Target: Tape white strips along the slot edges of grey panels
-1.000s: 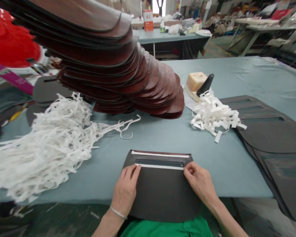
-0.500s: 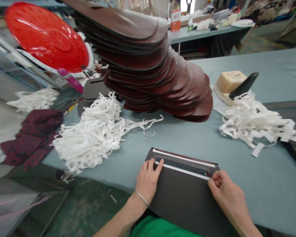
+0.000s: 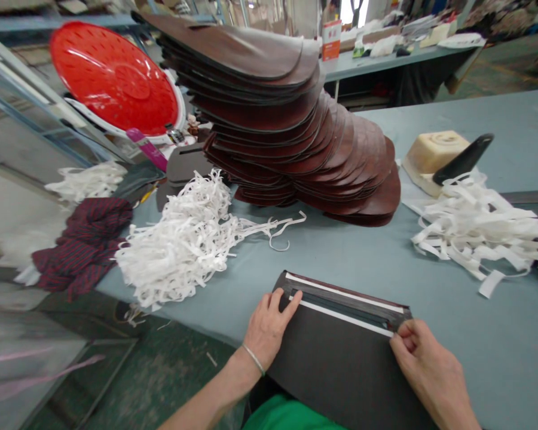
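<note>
A dark leather panel (image 3: 341, 364) with a long slot near its far edge lies at the table's front edge, its near end over my lap. One white strip (image 3: 347, 317) runs along the near side of the slot. A second white strip (image 3: 345, 292) follows the far edge. My left hand (image 3: 265, 325) rests on the panel with thumb and fingers apart, fingertips at the near strip's left end. At that strip's right end, my right hand (image 3: 430, 367) is closed in a pinch on it, against the panel.
A tall, leaning stack of brown leather pieces (image 3: 305, 149) stands behind the panel. Piles of white strips lie left (image 3: 174, 251) and right (image 3: 484, 221). Beyond the right pile are a cream block (image 3: 434, 155) and a black-handled tool (image 3: 464, 158). Plaid cloth (image 3: 85, 245) hangs at left.
The whole scene has shifted to the right in the picture as the head view turned left. Both hands keep about the same places on the panel and strip.
</note>
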{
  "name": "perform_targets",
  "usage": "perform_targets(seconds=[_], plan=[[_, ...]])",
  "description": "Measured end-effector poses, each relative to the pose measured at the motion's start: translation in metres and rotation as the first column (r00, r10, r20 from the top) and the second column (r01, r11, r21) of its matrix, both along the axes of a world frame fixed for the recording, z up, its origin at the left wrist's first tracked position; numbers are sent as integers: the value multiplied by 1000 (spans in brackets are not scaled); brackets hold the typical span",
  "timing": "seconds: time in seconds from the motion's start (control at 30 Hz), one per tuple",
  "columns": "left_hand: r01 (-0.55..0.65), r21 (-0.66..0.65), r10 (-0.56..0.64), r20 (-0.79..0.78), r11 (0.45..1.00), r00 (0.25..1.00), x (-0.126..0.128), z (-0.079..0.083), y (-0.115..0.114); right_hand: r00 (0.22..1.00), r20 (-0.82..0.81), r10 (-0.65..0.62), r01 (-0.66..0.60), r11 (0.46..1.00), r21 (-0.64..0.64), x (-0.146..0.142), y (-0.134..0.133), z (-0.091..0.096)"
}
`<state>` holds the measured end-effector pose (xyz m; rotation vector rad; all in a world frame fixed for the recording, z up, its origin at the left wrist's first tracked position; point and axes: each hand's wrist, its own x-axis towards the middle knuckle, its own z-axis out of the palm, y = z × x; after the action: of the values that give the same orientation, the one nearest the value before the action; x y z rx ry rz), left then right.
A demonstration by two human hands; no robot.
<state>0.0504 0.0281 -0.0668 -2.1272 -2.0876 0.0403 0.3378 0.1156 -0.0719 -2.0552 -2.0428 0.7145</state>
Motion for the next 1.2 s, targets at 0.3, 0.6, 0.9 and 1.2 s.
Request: perform_targets(seconds=[0.3,0.6,0.9,1.2], plan=[[32,-9,-33,-42,999,999,-3,-3,0,1000,-26,-2,2,1000,0,0,0,1],[44,-40,-48,-87,998,995,5,0,3,998,-58,-16,18,999,29,-2,0,4],[-25,20,21,174,999,985,-1,-2,1,939,-331,-87,81,996,-32,7,-2,-1],[-38,63,11,383,997,924,-6,-4,-9,812,-562,-159,86,984,-154,12,-5,-1]])
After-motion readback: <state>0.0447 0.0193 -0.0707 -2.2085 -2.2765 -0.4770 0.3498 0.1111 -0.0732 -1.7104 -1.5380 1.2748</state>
